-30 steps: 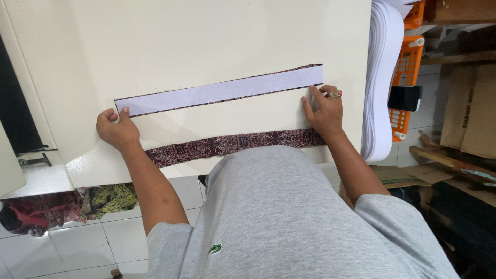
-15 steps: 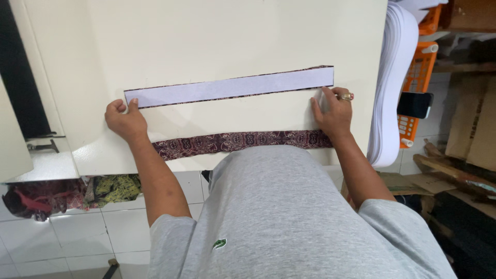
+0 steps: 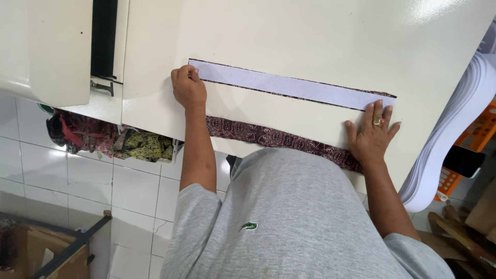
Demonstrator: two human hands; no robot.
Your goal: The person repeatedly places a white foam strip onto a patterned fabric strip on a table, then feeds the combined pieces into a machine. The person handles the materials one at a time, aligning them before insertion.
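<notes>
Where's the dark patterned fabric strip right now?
In the head view, the dark patterned fabric strip lies along the near edge of the cream table, between the white strip and the person's grey shirt, its right end under the right hand.
</notes>
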